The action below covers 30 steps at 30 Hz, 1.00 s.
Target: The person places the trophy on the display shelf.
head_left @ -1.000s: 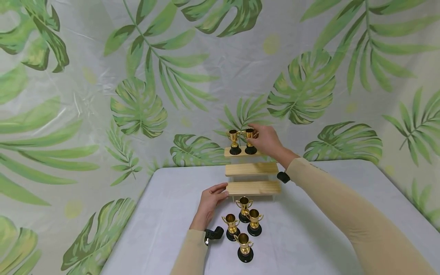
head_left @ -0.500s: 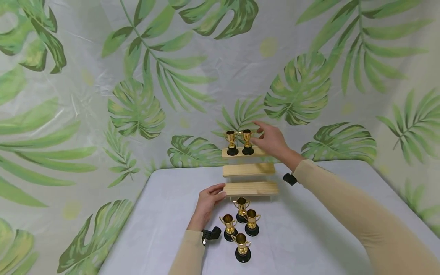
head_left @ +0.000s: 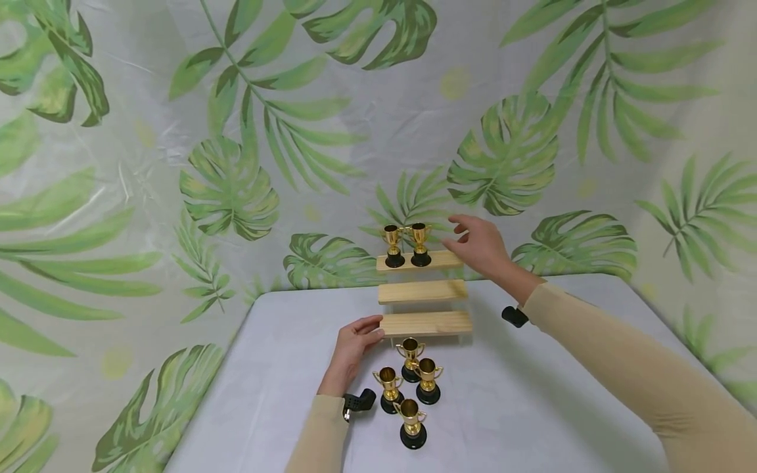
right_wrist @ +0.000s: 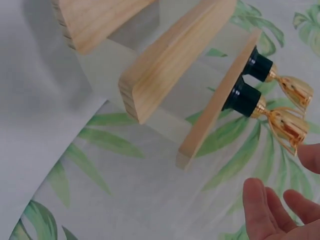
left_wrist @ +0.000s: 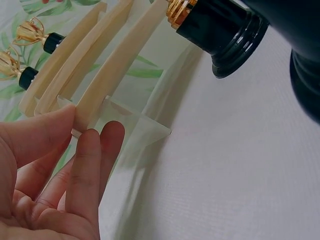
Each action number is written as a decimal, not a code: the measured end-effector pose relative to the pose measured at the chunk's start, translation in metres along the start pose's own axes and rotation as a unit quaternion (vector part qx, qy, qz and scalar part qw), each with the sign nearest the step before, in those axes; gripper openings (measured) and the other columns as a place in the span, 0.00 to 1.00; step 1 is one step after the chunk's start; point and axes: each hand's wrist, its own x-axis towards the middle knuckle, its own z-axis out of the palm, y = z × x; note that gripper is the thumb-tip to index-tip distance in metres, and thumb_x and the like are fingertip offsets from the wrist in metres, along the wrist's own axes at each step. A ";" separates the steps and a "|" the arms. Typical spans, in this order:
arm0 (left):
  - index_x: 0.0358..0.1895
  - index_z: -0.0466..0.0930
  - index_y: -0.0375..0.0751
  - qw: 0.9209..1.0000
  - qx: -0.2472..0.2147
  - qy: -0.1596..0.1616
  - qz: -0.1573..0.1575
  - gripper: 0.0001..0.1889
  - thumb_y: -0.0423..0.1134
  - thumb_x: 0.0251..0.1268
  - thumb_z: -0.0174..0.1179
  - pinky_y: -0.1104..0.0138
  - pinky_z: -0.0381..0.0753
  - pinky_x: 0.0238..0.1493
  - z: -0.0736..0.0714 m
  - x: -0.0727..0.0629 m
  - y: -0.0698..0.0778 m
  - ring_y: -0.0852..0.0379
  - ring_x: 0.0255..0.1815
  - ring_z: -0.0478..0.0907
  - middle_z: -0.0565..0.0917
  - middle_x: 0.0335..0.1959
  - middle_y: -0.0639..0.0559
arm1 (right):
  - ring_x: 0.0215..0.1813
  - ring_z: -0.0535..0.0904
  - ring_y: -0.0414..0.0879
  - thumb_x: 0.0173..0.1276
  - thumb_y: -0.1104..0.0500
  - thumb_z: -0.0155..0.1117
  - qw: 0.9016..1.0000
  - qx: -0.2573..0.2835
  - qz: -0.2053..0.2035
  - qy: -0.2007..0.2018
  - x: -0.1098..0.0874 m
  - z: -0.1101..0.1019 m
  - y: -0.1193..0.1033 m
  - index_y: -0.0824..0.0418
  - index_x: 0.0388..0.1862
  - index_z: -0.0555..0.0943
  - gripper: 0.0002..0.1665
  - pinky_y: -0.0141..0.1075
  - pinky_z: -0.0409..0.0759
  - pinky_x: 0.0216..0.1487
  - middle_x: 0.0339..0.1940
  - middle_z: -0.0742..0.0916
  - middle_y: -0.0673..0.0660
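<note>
A three-step display stand (head_left: pixel 426 323) has pale wooden shelves on clear side supports. My left hand (head_left: pixel 353 345) pinches the left end of its lowest shelf; the left wrist view shows the thumb (left_wrist: pixel 50 130) against the board's end and fingers beneath. Side by side on the top shelf (head_left: pixel 445 258) stand two small gold trophy cups, the left trophy (head_left: pixel 393 238) and the right trophy (head_left: pixel 420 236), both on black bases. My right hand (head_left: pixel 480 246) hovers just right of them, thumb and fingers apart, holding nothing. In the right wrist view its fingertips are near the closer trophy (right_wrist: pixel 287 124).
Several more gold trophies (head_left: pixel 427 374) stand upright on the white tabletop (head_left: pixel 503 401) in front of the stand, to the right of my left wrist. A leaf-patterned cloth (head_left: pixel 331 131) hangs behind the table. The middle shelf (head_left: pixel 422 291) bears nothing.
My right hand has let go of the right trophy on the top shelf and drawn away to the right. My left hand stays at the lowest shelf. The head view has shifted slightly.
</note>
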 end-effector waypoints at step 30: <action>0.63 0.77 0.26 1.000 -0.001 -0.010 -0.005 0.22 0.25 0.65 0.64 0.60 0.83 0.55 0.007 -0.019 0.025 0.45 0.56 0.82 0.79 0.61 0.32 | 0.46 0.84 0.48 0.66 0.58 0.73 0.994 0.079 -0.062 -0.033 -0.096 0.011 -0.020 0.58 0.63 0.81 0.26 0.41 0.86 0.46 0.52 0.85 0.53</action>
